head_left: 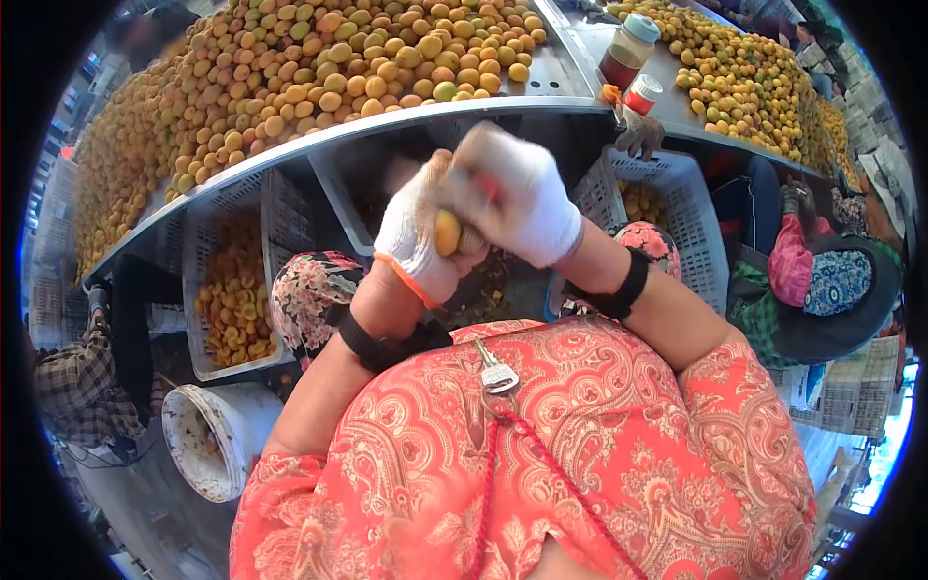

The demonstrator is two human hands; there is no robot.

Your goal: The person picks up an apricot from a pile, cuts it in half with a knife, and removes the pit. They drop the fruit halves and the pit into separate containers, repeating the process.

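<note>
Apricot (447,233), yellow-orange, seen from the head camera: it sat in the left hand (418,232), low between the two hands, above the person's lap and just short of the table (387,123). Left hand, in a white glove with an orange cuff, was closed around the fruit, one side of which showed. Right hand (527,198), also gloved in white, was curled up against the left and over its fingers; motion blur there. Its fingers were clenched on a red object (487,186), too smeared to identify. Dark bands circled both wrists.

Beyond the hands, a large heap (319,68) of whole fruit covered the table's left part; a second heap (744,72) lay to the right. Between them stood a jar (629,50) of dark liquid and, near it, a white-capped bottle (642,95). Under the table edge: left crate (200,353) with opened fruit, right crate (698,217) with more fruit. White bucket (242,425), stained, lay tilted left of the person. Key (500,377) hung on a red cord (556,462) over the patterned shirt (396,483). Another person (836,280) was at far right.
</note>
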